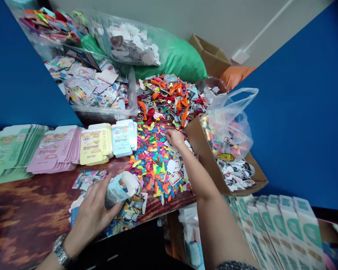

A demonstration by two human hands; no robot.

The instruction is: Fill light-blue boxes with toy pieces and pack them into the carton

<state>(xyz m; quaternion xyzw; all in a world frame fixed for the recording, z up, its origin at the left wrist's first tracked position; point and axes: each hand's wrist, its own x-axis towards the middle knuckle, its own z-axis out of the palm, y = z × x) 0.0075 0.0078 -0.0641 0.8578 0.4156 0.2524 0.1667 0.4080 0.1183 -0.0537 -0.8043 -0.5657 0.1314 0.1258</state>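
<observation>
My left hand [94, 204] grips a small light blue paper box [118, 190] with its top open. Something is inside the box, too dim to make out. Under and around it lie printed cards [130, 212] and a colourful card packet [89, 179]. My right hand [175, 138] is at the far edge of a spread of small bright balloons [150, 161], its fingers drawn together and pointing down. Whatever they pinch is hidden. White-edged stickers [174, 166] lie among the balloons below my right forearm.
Stacks of flat green [14, 150], pink [55, 148], yellow [95, 144] and blue boxes [124, 137] line the left. Behind are a clear bin of cards [87, 84] and an orange-and-red balloon heap [169, 93]. A cardboard box [208, 161] holding a plastic bag [232, 131] stands right.
</observation>
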